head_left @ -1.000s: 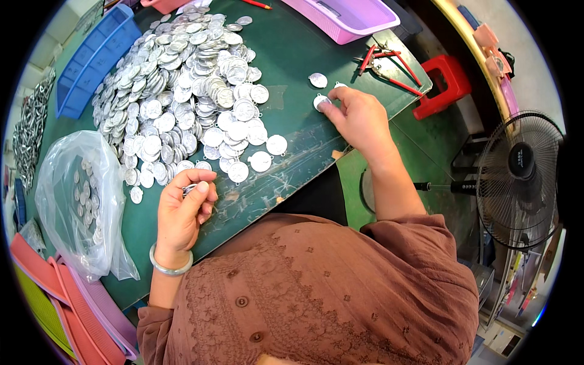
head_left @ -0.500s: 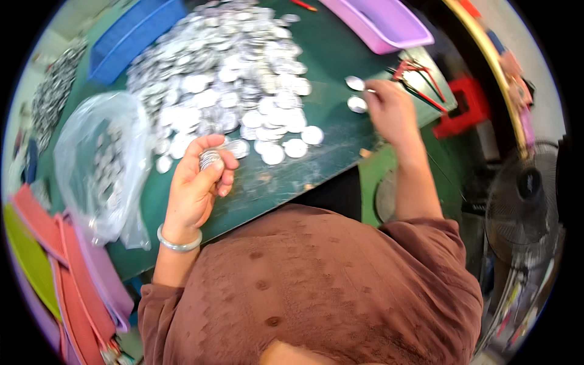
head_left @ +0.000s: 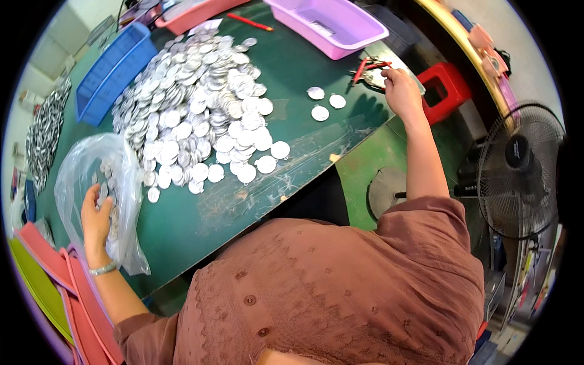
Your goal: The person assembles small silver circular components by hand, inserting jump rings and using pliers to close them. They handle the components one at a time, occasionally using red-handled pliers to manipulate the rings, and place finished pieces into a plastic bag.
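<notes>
Your left hand [head_left: 95, 222] was parted wide, bagged medals [head_left: 111, 181] at one o'clock. Your outstretched right hand [head_left: 401, 94], grip unclear, had pliers [head_left: 359, 73] at ten o'clock.

The scene is viewed from the wearer's head through a wide fisheye lens, aimed steeply down at near range. The brown shirt [head_left: 328, 286] is seen from above across the lower centre, the green tabletop [head_left: 182, 228] is spread from left to upper centre, and a fan [head_left: 519, 152] is caught near the curved right rim.
</notes>
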A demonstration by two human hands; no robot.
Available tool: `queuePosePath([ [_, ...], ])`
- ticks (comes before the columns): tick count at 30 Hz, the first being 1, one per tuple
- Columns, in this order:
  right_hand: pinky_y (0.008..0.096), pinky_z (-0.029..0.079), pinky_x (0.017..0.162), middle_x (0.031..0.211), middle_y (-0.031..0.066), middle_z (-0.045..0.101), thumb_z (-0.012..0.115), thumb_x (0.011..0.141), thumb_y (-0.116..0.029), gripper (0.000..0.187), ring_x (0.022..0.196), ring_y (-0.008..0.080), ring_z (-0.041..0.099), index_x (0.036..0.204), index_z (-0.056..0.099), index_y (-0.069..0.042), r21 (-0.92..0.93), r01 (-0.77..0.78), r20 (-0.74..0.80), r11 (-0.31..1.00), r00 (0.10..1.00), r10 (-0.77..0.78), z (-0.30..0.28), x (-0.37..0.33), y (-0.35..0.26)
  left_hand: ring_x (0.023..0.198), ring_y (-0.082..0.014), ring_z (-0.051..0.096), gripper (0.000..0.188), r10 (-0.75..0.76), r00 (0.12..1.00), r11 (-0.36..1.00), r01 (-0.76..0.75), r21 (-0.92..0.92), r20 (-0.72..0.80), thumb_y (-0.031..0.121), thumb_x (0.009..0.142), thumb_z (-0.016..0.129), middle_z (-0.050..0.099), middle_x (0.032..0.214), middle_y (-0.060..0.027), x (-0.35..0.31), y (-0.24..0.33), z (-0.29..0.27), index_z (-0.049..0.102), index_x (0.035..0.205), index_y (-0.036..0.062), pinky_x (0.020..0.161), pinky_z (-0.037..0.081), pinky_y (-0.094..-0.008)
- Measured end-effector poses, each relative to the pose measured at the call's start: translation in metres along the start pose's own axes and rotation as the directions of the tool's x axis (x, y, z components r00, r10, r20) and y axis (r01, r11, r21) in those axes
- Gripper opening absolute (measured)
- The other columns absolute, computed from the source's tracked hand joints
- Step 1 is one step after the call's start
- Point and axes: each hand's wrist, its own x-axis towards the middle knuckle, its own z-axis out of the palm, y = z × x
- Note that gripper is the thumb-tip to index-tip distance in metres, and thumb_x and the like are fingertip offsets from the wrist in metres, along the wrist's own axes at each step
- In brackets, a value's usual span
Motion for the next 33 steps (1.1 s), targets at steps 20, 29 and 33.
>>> queuePosePath([
  [20,0.0389,0.044,0.078,0.094,0.0158,0.058,0.056,0.075,-0.014,0.015,0.091,0.0323,0.054,0.086,0.058,-0.004,-0.154,-0.104,0.131,0.983,0.984,0.125,0.011,0.049,0.067,0.093,-0.0308,0.053,0.035,0.478,0.797,0.878,-0.449,-0.166,0.369,0.029,0.073,0.062,0.054,0.098,-0.0163,0.027,0.377,0.172,0.057,0.096,0.0030,0.079,0.044,-0.0379],
  [29,0.0199,0.027,0.042,0.059,-0.0044,0.041,0.054,0.082,-0.013,0.011,0.049,0.0038,0.036,0.081,0.054,-0.002,0.648,-0.414,0.337,0.639,0.909,0.247,-0.039,0.033,0.061,0.073,-0.0250,0.058,0.017,0.462,0.811,0.873,-0.345,-0.344,0.360,0.014,0.068,0.064,0.059,0.073,-0.0109,0.045,0.378,0.195,0.053,0.073,0.0029,0.067,0.045,-0.0348],
  [33,0.0197,0.026,0.042,0.059,-0.0062,0.043,0.052,0.084,-0.019,0.019,0.049,0.0024,0.035,0.086,0.059,-0.002,0.718,-0.262,0.222,0.645,0.964,0.144,-0.068,0.009,0.046,0.062,-0.0144,0.057,0.014,0.504,0.802,0.591,-0.049,-0.805,0.321,0.013,0.070,0.065,0.059,0.070,-0.0069,0.042,0.360,0.184,0.057,0.075,0.0017,0.057,0.047,-0.0280],
])
